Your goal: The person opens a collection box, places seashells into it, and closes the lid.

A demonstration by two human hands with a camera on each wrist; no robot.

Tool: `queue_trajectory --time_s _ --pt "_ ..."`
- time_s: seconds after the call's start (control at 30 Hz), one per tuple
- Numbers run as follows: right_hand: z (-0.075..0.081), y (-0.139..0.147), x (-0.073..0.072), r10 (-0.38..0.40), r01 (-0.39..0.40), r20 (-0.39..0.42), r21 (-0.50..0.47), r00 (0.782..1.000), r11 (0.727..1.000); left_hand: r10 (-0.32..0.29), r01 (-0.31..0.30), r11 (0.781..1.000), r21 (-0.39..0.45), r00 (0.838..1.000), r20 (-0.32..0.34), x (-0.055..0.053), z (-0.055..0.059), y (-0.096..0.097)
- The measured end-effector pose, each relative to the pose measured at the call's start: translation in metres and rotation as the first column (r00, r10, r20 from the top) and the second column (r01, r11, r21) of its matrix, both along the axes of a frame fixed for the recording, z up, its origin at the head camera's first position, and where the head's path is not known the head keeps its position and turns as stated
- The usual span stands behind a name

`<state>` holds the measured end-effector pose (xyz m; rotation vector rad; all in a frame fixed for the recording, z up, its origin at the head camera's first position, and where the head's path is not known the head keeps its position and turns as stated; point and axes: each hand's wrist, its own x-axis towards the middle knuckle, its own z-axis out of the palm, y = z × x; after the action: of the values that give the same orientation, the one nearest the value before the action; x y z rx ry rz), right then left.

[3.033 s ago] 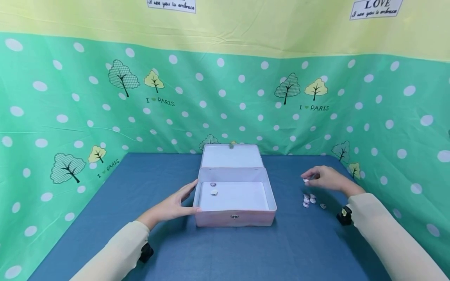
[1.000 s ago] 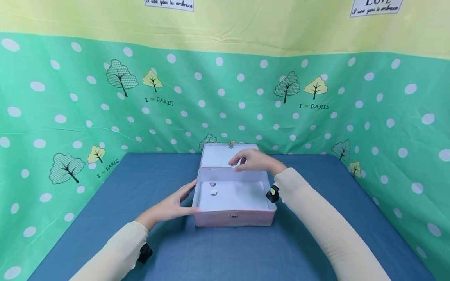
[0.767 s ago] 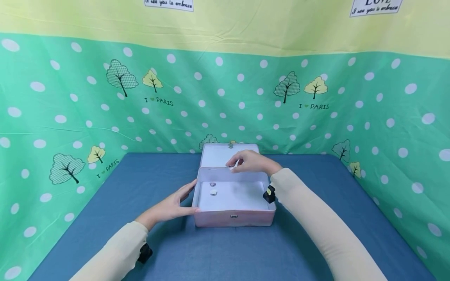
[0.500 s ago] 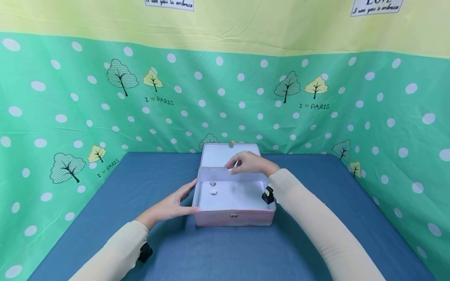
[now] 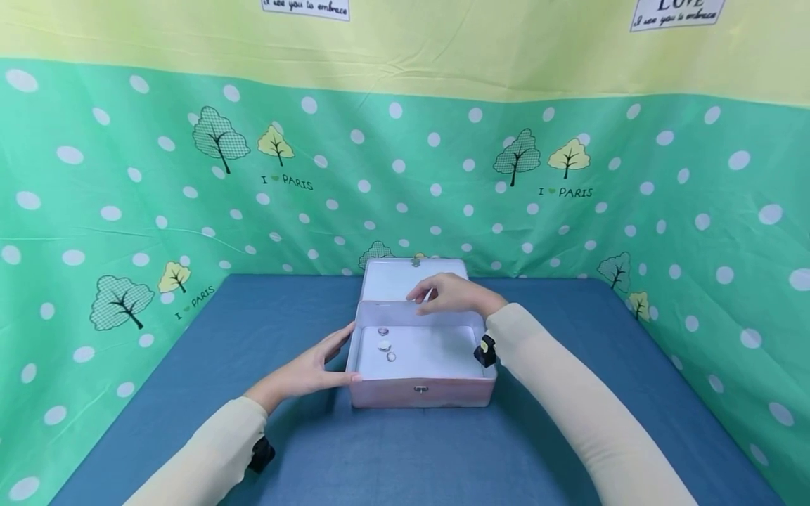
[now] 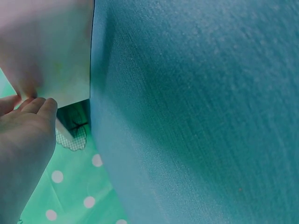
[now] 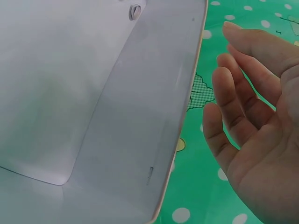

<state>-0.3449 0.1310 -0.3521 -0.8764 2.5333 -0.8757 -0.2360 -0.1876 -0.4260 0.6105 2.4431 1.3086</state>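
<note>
An open pale pink metal box (image 5: 420,395) with a white inside stands mid-table, its lid (image 5: 405,277) tipped back. My left hand (image 5: 310,365) rests along its left side, thumb at the front corner and fingers fairly straight against the outer wall. Three small round pieces with silvery rims lie in a row on the box floor: a back one (image 5: 383,332), a pale middle one (image 5: 384,346) and a front one (image 5: 391,357). Over the box's back part hovers my right hand (image 5: 452,293). Its fingers are loosely bent, with nothing between them in the right wrist view.
A blue cloth (image 5: 291,471) covers the table. Behind and beside it hangs a green dotted curtain (image 5: 436,169). The right sleeve (image 5: 569,400) crosses the right side, hiding the spot where several loose round pieces lay earlier.
My right hand came from the pieces on the right to above the box, carrying a small round piece, and let it go. A third piece now lies in the box. My left hand stayed put.
</note>
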Motion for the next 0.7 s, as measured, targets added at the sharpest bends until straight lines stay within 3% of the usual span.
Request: queue_trajectory --time_s 0.7 --pt "0.012 0.038 0.009 0.001 -0.001 -0.028 0.008 1.000 1.000 0.002 -0.002 1.000 0.001 1.000 0.002 0.000 0.000 -0.001"
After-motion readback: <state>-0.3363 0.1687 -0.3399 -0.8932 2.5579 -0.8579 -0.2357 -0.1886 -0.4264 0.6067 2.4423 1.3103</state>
